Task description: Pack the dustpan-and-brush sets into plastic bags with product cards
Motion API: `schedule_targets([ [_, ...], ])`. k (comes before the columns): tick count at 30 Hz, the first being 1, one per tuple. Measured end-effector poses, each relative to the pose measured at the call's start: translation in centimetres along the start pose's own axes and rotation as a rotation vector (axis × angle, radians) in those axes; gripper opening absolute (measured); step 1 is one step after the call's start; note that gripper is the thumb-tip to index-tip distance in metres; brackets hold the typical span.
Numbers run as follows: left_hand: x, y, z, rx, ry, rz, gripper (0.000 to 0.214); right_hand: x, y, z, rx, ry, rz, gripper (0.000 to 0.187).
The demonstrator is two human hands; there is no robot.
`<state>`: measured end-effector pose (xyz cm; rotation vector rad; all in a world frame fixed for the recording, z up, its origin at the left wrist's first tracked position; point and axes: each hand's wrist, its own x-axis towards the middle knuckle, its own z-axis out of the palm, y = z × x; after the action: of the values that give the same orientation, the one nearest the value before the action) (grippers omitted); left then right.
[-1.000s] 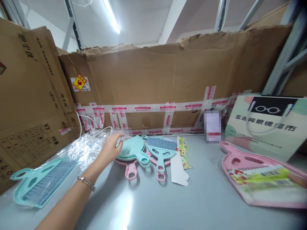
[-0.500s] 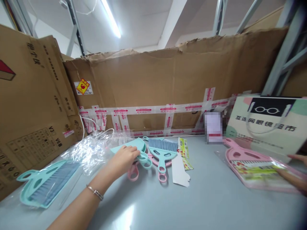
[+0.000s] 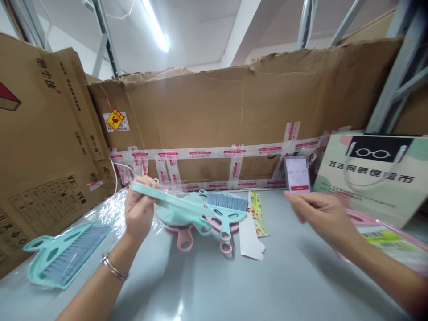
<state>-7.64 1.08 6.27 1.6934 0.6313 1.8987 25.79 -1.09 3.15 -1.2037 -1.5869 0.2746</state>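
My left hand (image 3: 140,207) is wrapped round one end of a teal dustpan (image 3: 174,203), raised above the table and seen nearly edge-on. Beneath it lie another teal dustpan (image 3: 182,217) and a pink one whose ring handle (image 3: 185,239) sticks out toward me. My right hand (image 3: 316,211) hovers over the right of the table, its fingers pointing left and partly extended, with nothing visible in them. Between the hands, a teal brush with grey bristles (image 3: 227,202) rests on a teal and pink set, with a pink ring handle (image 3: 226,248) below.
A bagged teal dustpan and brush (image 3: 68,256) lies at left, near crumpled clear plastic (image 3: 115,209). White card (image 3: 250,238) and green labels (image 3: 256,207) lie mid-table. A phone (image 3: 297,176), a paper bag (image 3: 371,178) and a packaged pink set (image 3: 384,236) stand or lie at right. Cardboard (image 3: 234,111) walls the back.
My left hand has lifted a teal dustpan off the pile and drawn back left. My right hand has left the packaged pink set and moved left, toward the middle.
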Motion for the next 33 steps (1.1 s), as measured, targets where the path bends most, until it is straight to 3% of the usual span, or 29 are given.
schedule_targets([
  [2,0.1,0.8,0.1,-0.27,0.003,-0.106,0.013,0.2,-1.6,2.1,-0.034,-0.095,-0.265,0.036],
  [4,0.0,1.5,0.4,-0.431,-0.046,-0.244,0.015,-0.1,-2.5,3.7,-0.186,-0.078,-0.642,0.018],
  [6,-0.3,2.0,1.1,-0.518,-0.081,-0.342,0.02,-0.8,-2.8,4.8,-0.404,-0.015,-0.921,0.032],
  [8,-0.8,2.2,1.9,-0.565,-0.107,-0.423,0.027,-1.6,-2.9,5.5,-0.544,0.009,-1.029,0.042],
  [12,-1.6,1.8,3.3,-0.595,-0.112,-0.559,0.039,-2.7,-2.6,6.0,-0.578,0.002,-1.037,0.043],
  [18,-2.2,0.7,3.8,-0.545,-0.209,-0.629,0.028,-3.4,-2.1,6.3,-0.431,-0.066,-0.924,0.049],
  [20,-2.6,0.5,4.1,-0.545,-0.26,-0.656,0.028,-3.7,-2.1,6.8,-0.231,-0.223,-0.694,0.053],
  [22,-3.1,0.3,4.6,-0.564,-0.286,-0.681,0.025,-4.1,-2.2,7.5,0.049,-0.491,-0.326,0.054],
  [24,-3.6,0.0,5.0,-0.571,-0.286,-0.706,0.02,-4.4,-2.5,8.2,0.288,-0.731,0.005,0.047],
  [25,-3.8,-0.1,5.2,-0.557,-0.283,-0.721,0.018,-4.4,-2.7,8.4,0.359,-0.77,0.113,0.04],
  [27,-4.0,-0.5,5.2,-0.456,-0.302,-0.783,0.022,-4.4,-3.0,8.6,0.399,-0.676,0.206,0.033],
  [30,-3.7,-0.8,4.2,-0.165,-0.46,-0.963,0.031,-3.9,-2.9,8.1,0.392,-0.476,0.235,0.03],
  [33,-2.7,-1.0,2.4,0.053,-0.566,-1.054,0.021,-2.7,-1.5,7.2,0.396,-0.501,0.25,0.038],
])
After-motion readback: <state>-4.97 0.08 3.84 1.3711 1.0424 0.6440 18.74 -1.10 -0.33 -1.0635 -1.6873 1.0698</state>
